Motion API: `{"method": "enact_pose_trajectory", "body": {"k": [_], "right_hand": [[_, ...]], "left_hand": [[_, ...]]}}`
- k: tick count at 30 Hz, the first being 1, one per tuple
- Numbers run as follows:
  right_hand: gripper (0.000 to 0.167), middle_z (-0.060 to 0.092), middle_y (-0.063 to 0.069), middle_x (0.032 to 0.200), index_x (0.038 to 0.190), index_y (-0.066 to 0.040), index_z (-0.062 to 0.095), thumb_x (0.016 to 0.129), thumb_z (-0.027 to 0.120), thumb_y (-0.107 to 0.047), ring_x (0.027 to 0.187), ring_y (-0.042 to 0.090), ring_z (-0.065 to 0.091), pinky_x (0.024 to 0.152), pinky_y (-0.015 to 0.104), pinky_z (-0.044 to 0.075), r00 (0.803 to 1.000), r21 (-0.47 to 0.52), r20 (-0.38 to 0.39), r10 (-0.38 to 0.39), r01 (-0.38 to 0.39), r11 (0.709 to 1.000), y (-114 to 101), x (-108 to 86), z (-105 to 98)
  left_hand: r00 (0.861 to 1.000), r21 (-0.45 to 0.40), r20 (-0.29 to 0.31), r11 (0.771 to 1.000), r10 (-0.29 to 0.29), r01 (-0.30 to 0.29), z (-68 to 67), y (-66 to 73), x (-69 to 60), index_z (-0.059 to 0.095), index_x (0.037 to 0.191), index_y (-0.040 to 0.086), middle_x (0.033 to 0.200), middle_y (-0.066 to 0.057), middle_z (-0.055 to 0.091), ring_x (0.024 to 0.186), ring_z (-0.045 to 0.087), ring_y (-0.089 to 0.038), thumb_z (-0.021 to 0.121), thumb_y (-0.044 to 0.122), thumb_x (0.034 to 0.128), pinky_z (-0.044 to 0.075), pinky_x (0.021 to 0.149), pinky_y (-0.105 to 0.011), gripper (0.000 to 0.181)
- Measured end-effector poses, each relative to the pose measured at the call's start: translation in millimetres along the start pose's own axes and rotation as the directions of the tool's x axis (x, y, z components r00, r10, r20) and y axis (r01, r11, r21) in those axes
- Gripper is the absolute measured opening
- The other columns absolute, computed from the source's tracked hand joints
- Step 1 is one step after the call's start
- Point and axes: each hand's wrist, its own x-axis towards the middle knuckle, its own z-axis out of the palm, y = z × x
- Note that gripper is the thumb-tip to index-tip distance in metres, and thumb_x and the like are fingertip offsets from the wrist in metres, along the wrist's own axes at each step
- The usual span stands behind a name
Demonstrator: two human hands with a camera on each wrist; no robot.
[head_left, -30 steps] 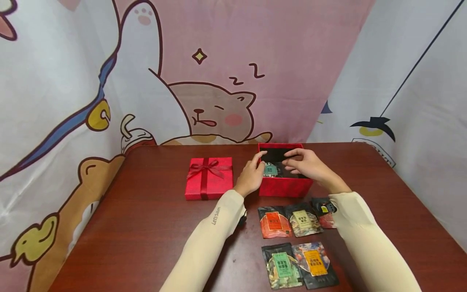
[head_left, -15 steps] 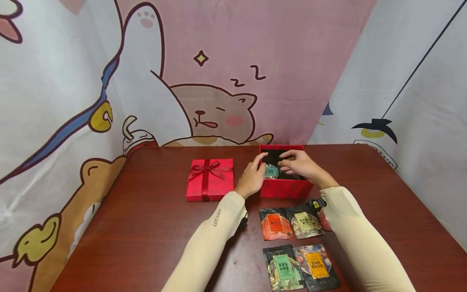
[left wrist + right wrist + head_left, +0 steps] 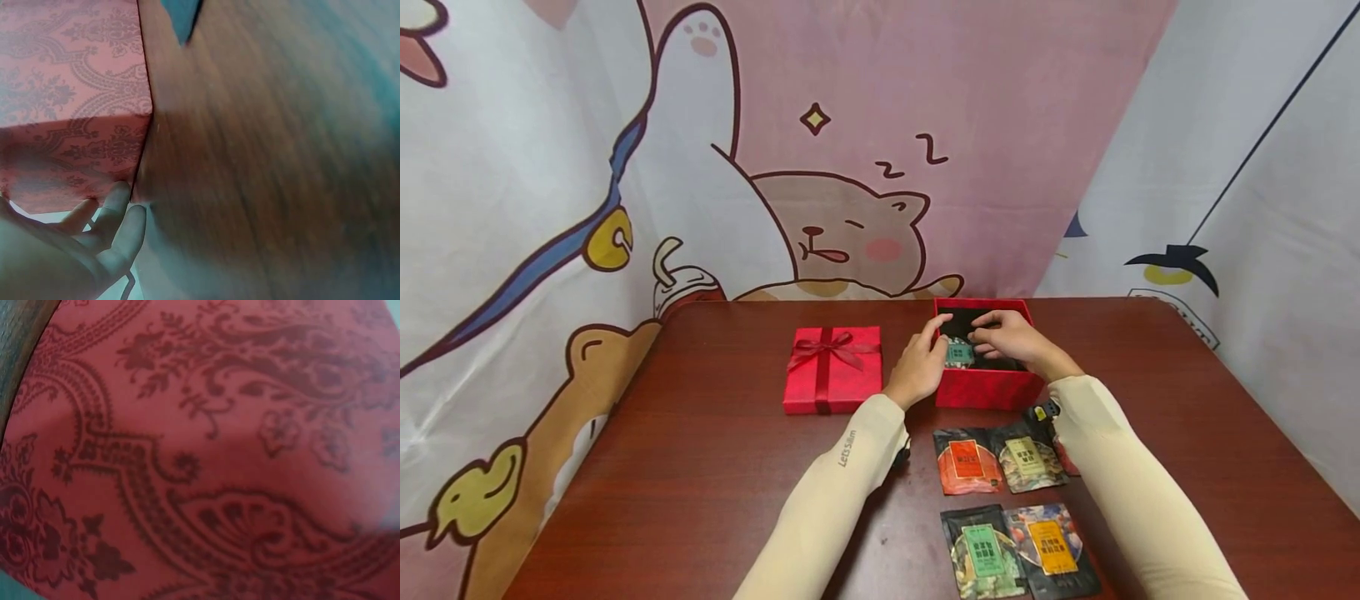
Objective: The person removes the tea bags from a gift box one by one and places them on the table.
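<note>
An open red gift box (image 3: 988, 389) with a dark inside stands near the table's far edge. My left hand (image 3: 917, 367) grips its left wall, thumb at the inner side, and in the left wrist view the fingers (image 3: 115, 203) lie along the patterned outside. Inside the box lies a packet (image 3: 958, 352) with a teal label. Over the box's right half reaches my right hand (image 3: 1011, 337), index finger and thumb apart, close to that packet. Whether a fingertip touches the packet is hidden. The right wrist view is filled by the box's red patterned wall (image 3: 219, 450).
The red lid (image 3: 832, 371) with a ribbon bow lies left of the box. Before the box lie an orange-red packet (image 3: 967, 462), a cream-labelled packet (image 3: 1028, 457), a green-labelled packet (image 3: 983, 552) and an orange-labelled packet (image 3: 1051, 548). My right sleeve partly covers another packet (image 3: 1066, 454).
My right hand has shifted a little to the left inside the box, toward the teal-labelled packet, its forearm following. The left hand keeps its place on the box wall.
</note>
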Motion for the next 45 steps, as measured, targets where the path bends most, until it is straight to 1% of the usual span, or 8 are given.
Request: {"method": "enact_pose_trajectory", "body": {"k": [6,14,19,25,30,33,39,45], "right_hand": [[0.047,0.053,0.034,0.132,0.138,0.013,0.041,0.101,0.049,-0.015,0.116,0.045,0.059,0.092,0.045,0.051,0.999,-0.005,0.021,0.040,-0.040,0.999,4,11.7,2],[0.053,0.048,0.033,0.136,0.141,0.013,0.038,0.100,0.053,-0.017,0.116,0.045,0.059,0.091,0.045,0.052,0.995,-0.036,0.034,0.095,-0.094,0.995,5,18.3,2],[0.052,0.049,0.031,0.134,0.140,0.013,0.039,0.101,0.052,-0.018,0.115,0.044,0.059,0.092,0.044,0.052,0.996,-0.046,0.029,0.086,-0.085,0.995,5,20.3,2],[0.052,0.050,0.032,0.133,0.139,0.015,0.040,0.100,0.053,-0.017,0.115,0.045,0.059,0.089,0.043,0.054,0.995,-0.073,0.044,0.092,-0.089,0.993,6,20.0,6],[0.051,0.054,0.026,0.122,0.135,0.016,0.044,0.097,0.056,-0.017,0.101,0.036,0.063,0.084,0.041,0.055,0.996,-0.119,0.039,0.079,-0.074,0.990,5,18.9,9],[0.051,0.055,0.022,0.118,0.134,0.015,0.045,0.096,0.057,-0.017,0.097,0.031,0.062,0.084,0.040,0.056,0.996,-0.117,0.022,0.091,-0.088,0.989,5,18.3,11],[0.050,0.051,0.022,0.120,0.133,0.013,0.043,0.096,0.056,-0.017,0.106,0.035,0.060,0.084,0.039,0.055,0.990,-0.066,0.002,0.139,-0.139,0.988,7,17.7,10],[0.051,0.048,0.034,0.133,0.136,0.016,0.040,0.099,0.051,-0.017,0.115,0.043,0.060,0.089,0.043,0.053,0.990,-0.032,0.056,0.129,-0.127,0.991,6,18.6,9]], "left_hand": [[1.000,-0.002,-0.003,1.000,-0.002,0.002,-1.9,2.1,0.2,0.039,0.148,0.043,0.128,-0.007,0.055,0.120,0.053,-0.027,0.033,0.041,0.1048,0.043,0.091,-0.056,0.043],[1.000,0.010,0.001,1.000,-0.005,0.005,0.2,0.5,0.3,0.038,0.148,0.044,0.132,-0.007,0.053,0.123,0.052,-0.027,0.032,0.043,0.1044,0.043,0.091,-0.058,0.044],[1.000,0.009,-0.011,1.000,0.000,0.000,1.9,-0.1,0.7,0.039,0.148,0.044,0.131,-0.007,0.053,0.123,0.052,-0.026,0.031,0.044,0.1039,0.044,0.090,-0.057,0.044],[1.000,0.012,-0.006,1.000,-0.002,0.002,3.4,-1.6,0.9,0.038,0.148,0.045,0.132,-0.007,0.053,0.122,0.053,-0.026,0.032,0.043,0.1045,0.044,0.088,-0.056,0.044],[1.000,0.007,-0.004,1.000,-0.003,0.003,1.9,-1.8,0.8,0.038,0.148,0.045,0.132,-0.006,0.052,0.121,0.053,-0.026,0.031,0.045,0.1039,0.044,0.087,-0.055,0.045],[1.000,0.007,-0.002,1.000,-0.003,0.003,1.2,-1.2,0.7,0.038,0.148,0.045,0.132,-0.006,0.052,0.119,0.053,-0.026,0.031,0.046,0.1038,0.044,0.086,-0.054,0.045],[1.000,0.011,0.002,1.000,0.001,-0.001,-0.1,-0.2,-0.6,0.038,0.149,0.042,0.131,-0.007,0.052,0.118,0.053,-0.025,0.031,0.045,0.1042,0.044,0.084,-0.053,0.045],[1.000,-0.001,0.005,1.000,-0.010,0.010,0.1,0.1,0.0,0.038,0.148,0.044,0.134,-0.007,0.051,0.119,0.053,-0.027,0.030,0.046,0.1041,0.044,0.087,-0.055,0.045]]}}
